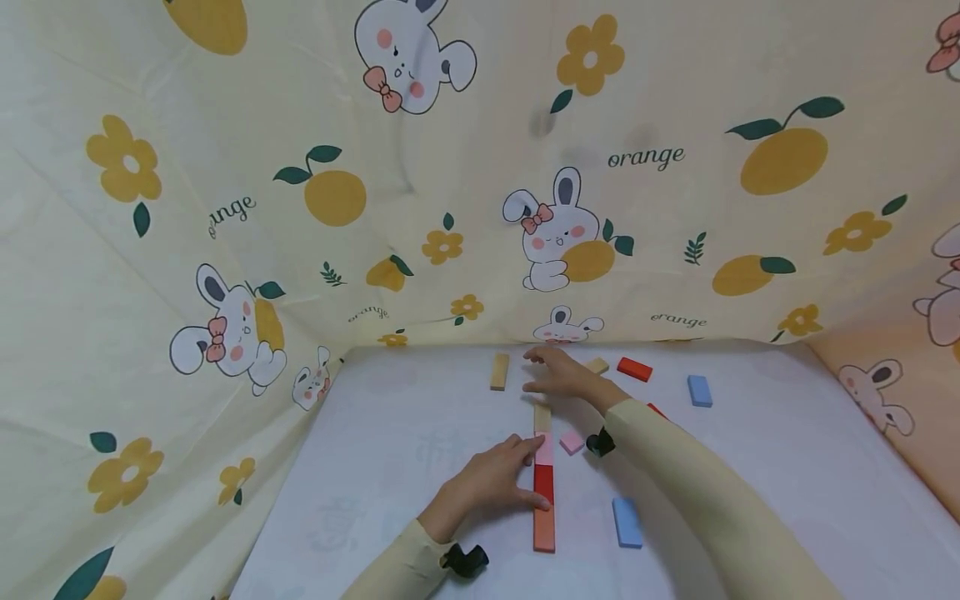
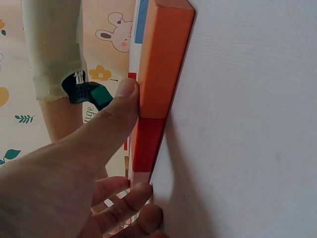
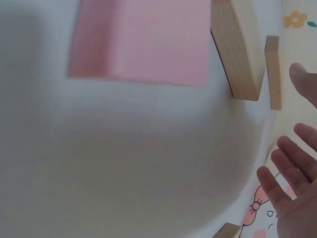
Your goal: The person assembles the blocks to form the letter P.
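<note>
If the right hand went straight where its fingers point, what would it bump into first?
Probably the plain wooden block just beyond the right hand in the head view. I can't tell how high the hand is, though, so it might pass over.

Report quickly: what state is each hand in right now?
Left hand: open, touching the row of blocks.
Right hand: open, holding nothing.
</note>
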A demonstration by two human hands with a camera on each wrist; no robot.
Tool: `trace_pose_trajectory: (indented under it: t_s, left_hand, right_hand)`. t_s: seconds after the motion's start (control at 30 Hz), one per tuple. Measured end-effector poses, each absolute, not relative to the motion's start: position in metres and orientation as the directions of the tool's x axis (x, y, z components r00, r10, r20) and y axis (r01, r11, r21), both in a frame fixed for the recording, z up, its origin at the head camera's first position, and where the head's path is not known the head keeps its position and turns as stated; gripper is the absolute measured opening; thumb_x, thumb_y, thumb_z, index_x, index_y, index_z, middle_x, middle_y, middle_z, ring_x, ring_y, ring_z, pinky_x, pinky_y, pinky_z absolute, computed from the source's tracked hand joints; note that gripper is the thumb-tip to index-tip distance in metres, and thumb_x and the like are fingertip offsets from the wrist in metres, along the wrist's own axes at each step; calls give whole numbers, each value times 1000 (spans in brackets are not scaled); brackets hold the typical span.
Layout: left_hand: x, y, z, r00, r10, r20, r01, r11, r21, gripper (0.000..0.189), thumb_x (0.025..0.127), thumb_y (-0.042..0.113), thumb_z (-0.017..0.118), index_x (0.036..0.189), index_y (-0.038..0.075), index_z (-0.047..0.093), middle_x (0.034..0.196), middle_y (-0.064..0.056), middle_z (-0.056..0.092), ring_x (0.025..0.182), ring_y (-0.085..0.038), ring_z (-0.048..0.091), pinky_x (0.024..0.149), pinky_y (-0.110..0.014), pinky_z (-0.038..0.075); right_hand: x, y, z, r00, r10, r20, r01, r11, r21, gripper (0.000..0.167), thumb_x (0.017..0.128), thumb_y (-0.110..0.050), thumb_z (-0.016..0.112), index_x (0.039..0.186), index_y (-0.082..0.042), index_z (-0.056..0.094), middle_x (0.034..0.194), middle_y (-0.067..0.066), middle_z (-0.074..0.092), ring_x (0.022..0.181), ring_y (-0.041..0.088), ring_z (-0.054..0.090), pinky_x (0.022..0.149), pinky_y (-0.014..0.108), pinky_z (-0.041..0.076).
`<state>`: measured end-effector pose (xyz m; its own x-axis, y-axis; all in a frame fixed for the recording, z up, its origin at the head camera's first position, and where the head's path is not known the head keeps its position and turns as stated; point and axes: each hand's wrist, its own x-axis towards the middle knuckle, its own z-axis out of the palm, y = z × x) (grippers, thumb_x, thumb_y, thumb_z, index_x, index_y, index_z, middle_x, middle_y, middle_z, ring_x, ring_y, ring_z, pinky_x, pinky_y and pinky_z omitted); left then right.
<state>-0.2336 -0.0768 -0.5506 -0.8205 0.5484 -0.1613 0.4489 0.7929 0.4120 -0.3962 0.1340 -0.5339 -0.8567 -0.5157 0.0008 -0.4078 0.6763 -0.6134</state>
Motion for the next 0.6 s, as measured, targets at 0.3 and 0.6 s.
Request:
trace_pose_trajectory:
  t_s: [0.3, 0.6]
  left_hand:
    - [-231, -76, -545, -819, 538, -198, 417, 797, 438, 104, 79, 66, 88, 165, 33, 42, 119, 8, 61, 101, -5, 57, 85, -34, 56]
    - [-232, -77, -545, -817, 544, -190, 429, 795, 429, 104, 79, 66, 88, 166, 33, 41, 118, 9, 60, 101, -5, 56, 84, -33, 56]
  right_hand:
    - [-405, 121, -539, -858, -508, -79, -358, 701, -617, 85, 93, -35, 86, 160, -4, 44, 157, 19, 53, 147, 38, 48, 122, 55, 36]
    - [-407, 106, -535, -867, -482, -125, -315, 725, -613, 91, 90, -34, 90, 161, -4, 42, 154, 21, 55, 145, 38, 50, 122, 53, 36]
